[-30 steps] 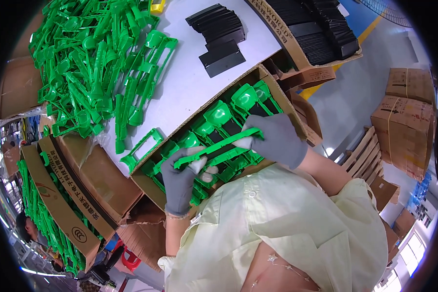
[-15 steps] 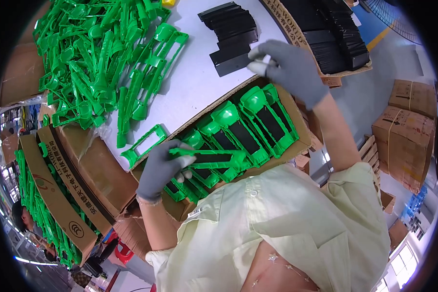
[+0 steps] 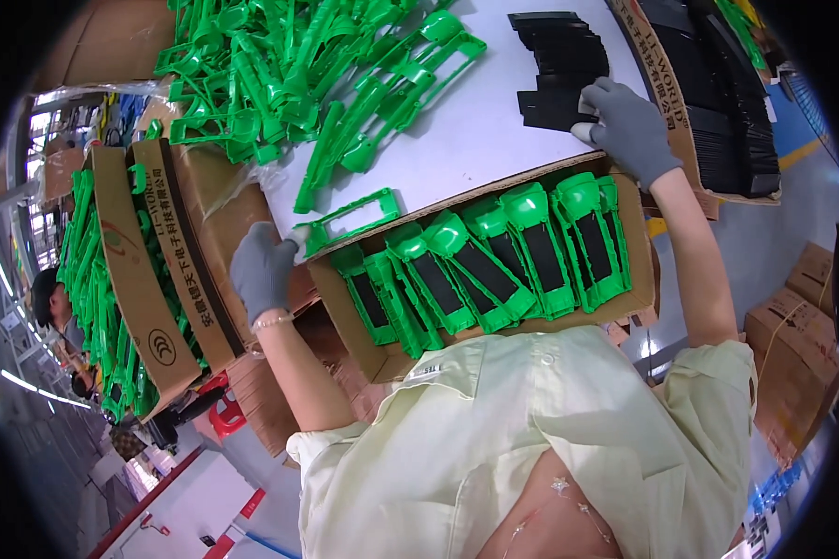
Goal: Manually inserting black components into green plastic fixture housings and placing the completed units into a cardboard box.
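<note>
The white table (image 3: 480,149) spreads across the far middle. On its far left lies the pile (image 3: 261,74), a loose heap of green frames. The left box (image 3: 126,256), a carton packed with more green frames, stands left of the table. The middle box (image 3: 639,247) sits at the table's near edge, just in front of the shirt (image 3: 522,410); the frames (image 3: 524,207) in it lean side by side, several with black panels showing. The right box (image 3: 667,88), at the far right, holds black sheets in rows. The stack (image 3: 569,61) of black sheets lies fanned on the table, between pile and right box. The right hand (image 3: 625,130), gloved in grey, is at the stack's near right edge, thumb and forefinger a little apart; whether they grip a sheet I cannot tell. The left hand (image 3: 266,270), gloved alike, is left of the middle box, its fingertips at the left end of the lone frame (image 3: 320,233), which lies on the table's near left edge; I cannot tell whether they are clamped on it
</note>
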Demonstrator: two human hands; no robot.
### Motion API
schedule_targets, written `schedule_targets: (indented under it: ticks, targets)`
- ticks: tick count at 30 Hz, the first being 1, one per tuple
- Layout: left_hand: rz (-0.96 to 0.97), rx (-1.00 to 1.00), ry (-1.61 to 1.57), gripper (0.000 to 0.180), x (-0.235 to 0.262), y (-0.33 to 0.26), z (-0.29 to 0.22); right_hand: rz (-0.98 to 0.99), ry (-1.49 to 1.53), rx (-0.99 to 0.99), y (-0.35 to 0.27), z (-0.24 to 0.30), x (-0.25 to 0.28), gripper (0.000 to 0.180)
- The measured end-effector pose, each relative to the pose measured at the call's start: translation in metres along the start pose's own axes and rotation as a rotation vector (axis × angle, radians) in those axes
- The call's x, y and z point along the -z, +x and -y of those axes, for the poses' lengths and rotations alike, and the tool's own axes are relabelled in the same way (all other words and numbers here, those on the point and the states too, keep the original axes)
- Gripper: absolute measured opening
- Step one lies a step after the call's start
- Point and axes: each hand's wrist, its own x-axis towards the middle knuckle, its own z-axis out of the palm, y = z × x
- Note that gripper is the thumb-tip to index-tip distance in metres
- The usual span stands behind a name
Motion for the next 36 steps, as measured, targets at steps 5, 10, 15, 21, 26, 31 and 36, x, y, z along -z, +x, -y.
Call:
schedule_targets:
  ticks: [5, 10, 15, 21, 26, 31, 36]
  targets:
    - [0.088, -0.018, -0.363, 0.048, -0.047, 0.006, 0.014, 0.032, 0.266, -0.185, -0.007, 0.01, 0.011, 0.023]
    - [0.1, -0.071, -0.873, 0.028, -0.053, -0.002, 0.039, -0.098, 0.692, -0.229, -0.027, 0.033, 0.036, 0.015]
    - [-0.184, -0.319, -1.351, 0.018, -0.001, -0.054, -0.016, -0.018, 1.126, -0.272, -0.062, 0.068, 0.063, 0.013]
    - [0.327, -0.238, -1.605, 0.026, -0.002, -0.087, -0.091, 0.222, 1.254, -0.167, -0.072, 0.103, 0.074, 0.017]
    - [0.557, -0.248, -1.752, 0.031, 0.0, -0.1, -0.116, 0.306, 1.057, -0.184, -0.071, 0.097, 0.069, 0.021]
    - [0.666, -0.205, -1.753, 0.029, -0.003, -0.1, -0.121, 0.198, 0.875, -0.216, -0.077, 0.099, 0.063, 0.017]
    - [0.739, -0.161, -1.811, 0.029, 0.0, -0.103, -0.13, 0.09, 0.677, -0.13, -0.076, 0.098, 0.061, 0.013]
